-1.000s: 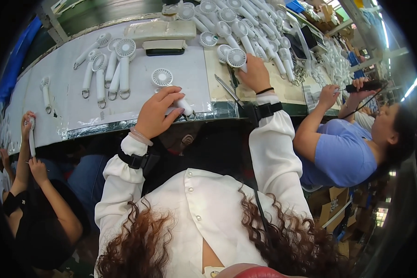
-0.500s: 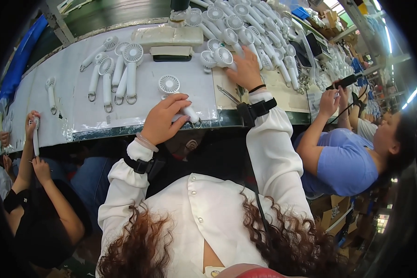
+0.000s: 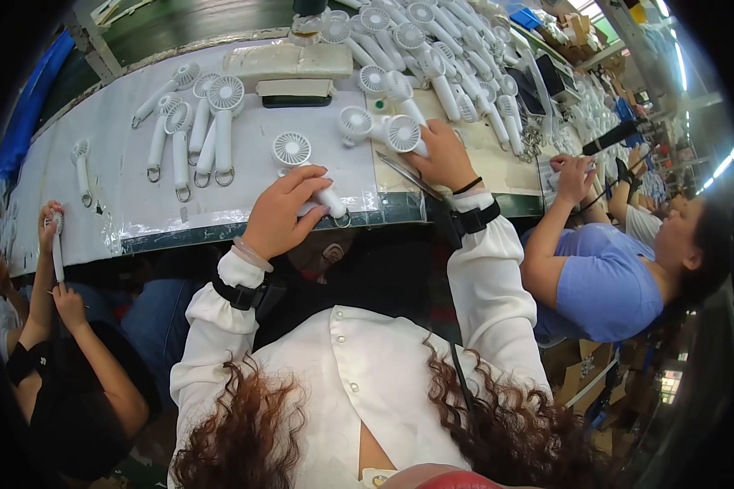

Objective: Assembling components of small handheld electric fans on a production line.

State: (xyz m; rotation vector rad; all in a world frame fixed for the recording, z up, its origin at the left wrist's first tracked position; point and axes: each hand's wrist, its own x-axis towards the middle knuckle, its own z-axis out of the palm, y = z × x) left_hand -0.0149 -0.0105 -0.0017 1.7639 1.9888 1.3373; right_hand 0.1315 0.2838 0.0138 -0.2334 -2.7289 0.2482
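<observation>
My left hand (image 3: 281, 210) is curled over the handle of a white handheld fan (image 3: 292, 148) lying near the table's front edge. The fan's round grille points away from me, and a metal ring shows at its handle end. To the right, my right hand (image 3: 444, 159) grips another white handheld fan (image 3: 404, 133) by the handle, most of which the fingers hide. A further fan head (image 3: 356, 125) is right beside that one; whether my right hand holds it too is unclear. Tweezers (image 3: 408, 171) lie under my right wrist.
Several fans (image 3: 223, 134) lie in a group at left, and a large pile of fans (image 3: 432, 49) fills the back right. A wrapped pad (image 3: 289, 62) and a dark-edged block (image 3: 296, 98) are behind my left hand. Co-workers sit on both sides.
My right hand has drawn back toward me from the pile's edge, bringing a fan with it. My left hand keeps its hold on its fan. The right co-worker's hands have shifted slightly.
</observation>
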